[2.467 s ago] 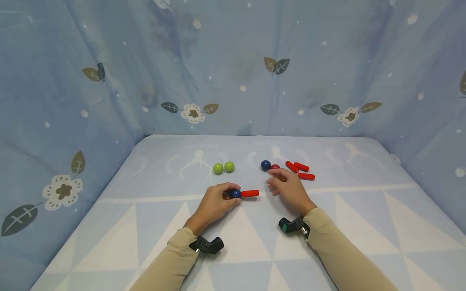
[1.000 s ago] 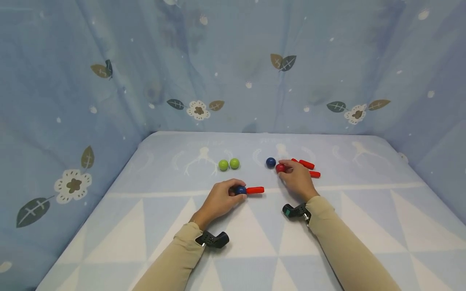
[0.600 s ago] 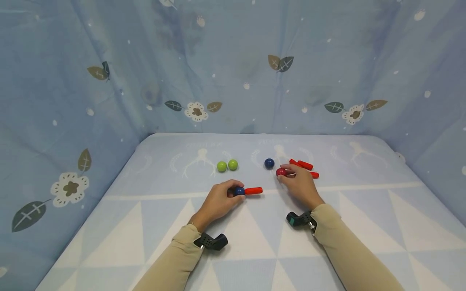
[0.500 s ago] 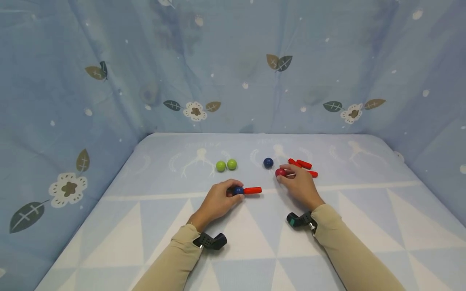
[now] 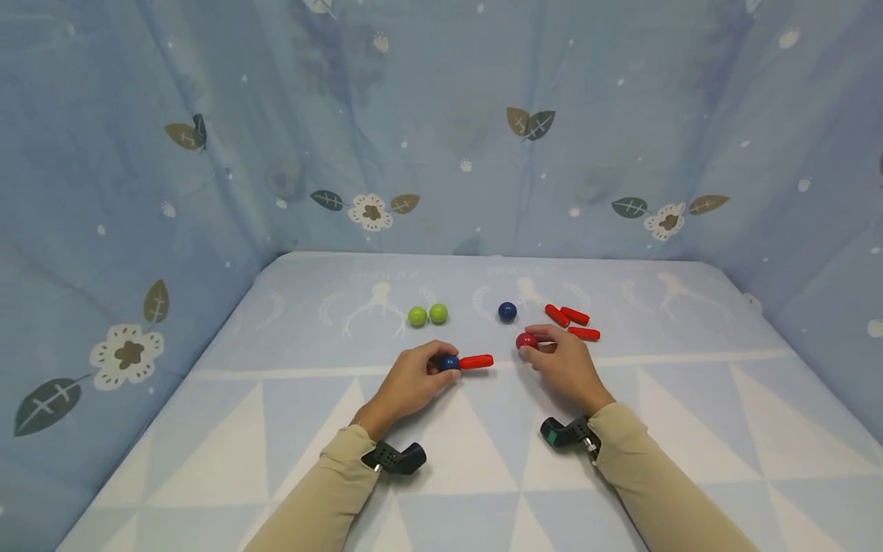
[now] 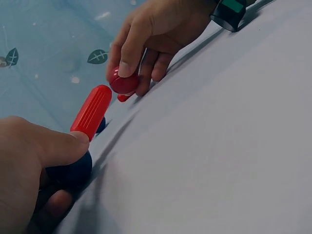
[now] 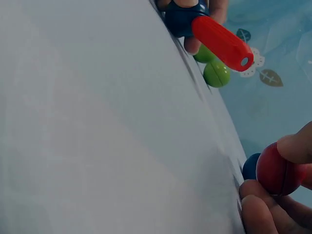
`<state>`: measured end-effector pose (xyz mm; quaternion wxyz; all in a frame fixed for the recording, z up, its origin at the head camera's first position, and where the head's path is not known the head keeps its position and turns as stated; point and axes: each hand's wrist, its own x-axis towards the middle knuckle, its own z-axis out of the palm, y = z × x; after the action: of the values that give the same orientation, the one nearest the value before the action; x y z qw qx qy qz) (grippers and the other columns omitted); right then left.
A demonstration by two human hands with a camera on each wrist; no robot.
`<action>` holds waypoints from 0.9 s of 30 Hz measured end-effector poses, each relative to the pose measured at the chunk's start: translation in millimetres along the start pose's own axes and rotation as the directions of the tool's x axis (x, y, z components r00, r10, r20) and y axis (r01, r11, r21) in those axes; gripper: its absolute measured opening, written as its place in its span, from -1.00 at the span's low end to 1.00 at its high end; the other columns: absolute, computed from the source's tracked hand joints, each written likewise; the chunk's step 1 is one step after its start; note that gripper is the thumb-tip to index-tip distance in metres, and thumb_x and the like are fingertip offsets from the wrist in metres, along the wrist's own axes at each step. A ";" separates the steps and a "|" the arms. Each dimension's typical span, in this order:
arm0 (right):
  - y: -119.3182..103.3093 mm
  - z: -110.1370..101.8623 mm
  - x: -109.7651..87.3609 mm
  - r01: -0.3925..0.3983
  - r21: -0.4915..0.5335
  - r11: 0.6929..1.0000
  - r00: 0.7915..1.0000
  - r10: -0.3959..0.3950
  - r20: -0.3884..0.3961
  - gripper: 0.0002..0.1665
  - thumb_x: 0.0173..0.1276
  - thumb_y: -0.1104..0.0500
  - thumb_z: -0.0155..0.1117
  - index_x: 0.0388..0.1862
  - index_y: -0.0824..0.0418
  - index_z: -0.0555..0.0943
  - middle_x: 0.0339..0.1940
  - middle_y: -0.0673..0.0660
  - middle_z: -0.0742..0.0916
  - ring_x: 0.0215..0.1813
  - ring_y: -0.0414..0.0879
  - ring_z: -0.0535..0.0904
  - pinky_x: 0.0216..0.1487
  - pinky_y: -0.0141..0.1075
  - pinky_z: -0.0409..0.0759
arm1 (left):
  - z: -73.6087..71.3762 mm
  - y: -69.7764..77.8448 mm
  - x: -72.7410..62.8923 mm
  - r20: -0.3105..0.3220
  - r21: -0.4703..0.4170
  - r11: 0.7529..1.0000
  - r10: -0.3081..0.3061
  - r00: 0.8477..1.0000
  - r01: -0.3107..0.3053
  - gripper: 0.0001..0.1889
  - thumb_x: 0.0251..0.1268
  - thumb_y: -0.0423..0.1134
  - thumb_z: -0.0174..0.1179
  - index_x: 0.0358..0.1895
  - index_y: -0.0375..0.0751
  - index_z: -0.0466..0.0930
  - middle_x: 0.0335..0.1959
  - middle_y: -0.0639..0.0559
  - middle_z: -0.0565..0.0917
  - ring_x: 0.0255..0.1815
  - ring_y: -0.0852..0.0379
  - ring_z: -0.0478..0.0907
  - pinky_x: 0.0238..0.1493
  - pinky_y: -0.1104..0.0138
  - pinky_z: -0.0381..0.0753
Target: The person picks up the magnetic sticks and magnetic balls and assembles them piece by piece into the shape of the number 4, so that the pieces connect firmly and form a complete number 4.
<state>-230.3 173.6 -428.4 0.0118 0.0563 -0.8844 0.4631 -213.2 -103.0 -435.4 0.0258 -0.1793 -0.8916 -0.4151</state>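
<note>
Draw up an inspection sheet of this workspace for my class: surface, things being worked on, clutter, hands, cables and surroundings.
Surface: tabletop patterned in pale blue and white.
Job's things: held blue ball with a red stick extending from it; red ball, apart from them.
Clutter: loose pieces only: two green balls, another blue ball, three red sticks.
Hands: left hand grips the held blue ball; right hand pinches the red ball.
Cables: none clear; whether one runs under the right sleeve cannot be told.
Surroundings: blue floral curtain.
</note>
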 end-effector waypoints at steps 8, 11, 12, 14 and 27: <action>-4.7 4.5 -7.1 -0.005 0.142 0.990 0.998 -0.005 0.067 -0.45 0.39 0.01 0.37 0.28 0.19 0.55 0.07 0.17 0.69 -0.26 -0.03 0.70 -0.18 -0.21 0.64 | -1.0 1.3 1.7 0.006 0.024 0.999 0.033 0.999 -0.033 -0.66 0.26 -0.23 0.41 0.09 -0.10 0.66 -0.28 0.13 0.60 -0.33 0.16 0.47 -0.30 0.33 0.46; -5.6 4.6 -8.7 0.016 0.172 0.985 0.996 -0.031 0.085 -0.46 0.40 0.04 0.37 0.29 0.19 0.56 0.05 0.18 0.68 -0.26 -0.01 0.70 -0.20 -0.21 0.66 | -0.4 2.2 2.2 0.005 0.026 0.999 0.044 0.999 -0.045 -0.66 0.26 -0.23 0.41 0.09 -0.10 0.65 -0.25 0.13 0.61 -0.32 0.16 0.47 -0.29 0.33 0.47; -5.6 4.5 -8.8 0.025 0.178 0.984 0.995 -0.041 0.087 -0.47 0.40 0.05 0.37 0.29 0.19 0.56 0.04 0.19 0.69 -0.27 0.00 0.70 -0.21 -0.21 0.66 | -0.2 2.5 2.4 0.003 0.025 0.999 0.048 0.999 -0.048 -0.66 0.26 -0.23 0.41 0.09 -0.10 0.65 -0.24 0.12 0.61 -0.31 0.16 0.47 -0.28 0.33 0.47; -5.8 4.1 -8.8 0.039 0.186 0.982 0.994 -0.057 0.093 -0.48 0.39 0.06 0.38 0.29 0.17 0.57 0.01 0.19 0.69 -0.28 0.01 0.70 -0.22 -0.20 0.66 | 0.2 2.8 2.6 -0.002 0.026 0.999 0.047 0.999 -0.047 -0.66 0.26 -0.23 0.41 0.09 -0.10 0.65 -0.24 0.11 0.61 -0.31 0.15 0.47 -0.27 0.32 0.47; -3.9 5.9 -15.3 0.054 0.130 0.990 0.988 -0.072 0.138 -0.48 0.41 0.16 0.30 0.34 0.18 0.55 0.05 0.19 0.67 -0.20 -0.01 0.66 -0.20 -0.22 0.65 | 2.0 -0.2 -1.4 -0.008 0.010 0.999 0.039 0.999 -0.039 -0.66 0.26 -0.25 0.41 0.09 -0.11 0.66 -0.29 0.12 0.59 -0.34 0.17 0.46 -0.31 0.33 0.45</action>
<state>-214.5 167.9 -429.7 -0.0404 0.1179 -0.8498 0.5121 -211.8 -102.0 -437.2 0.0386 -0.1950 -0.8898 -0.4109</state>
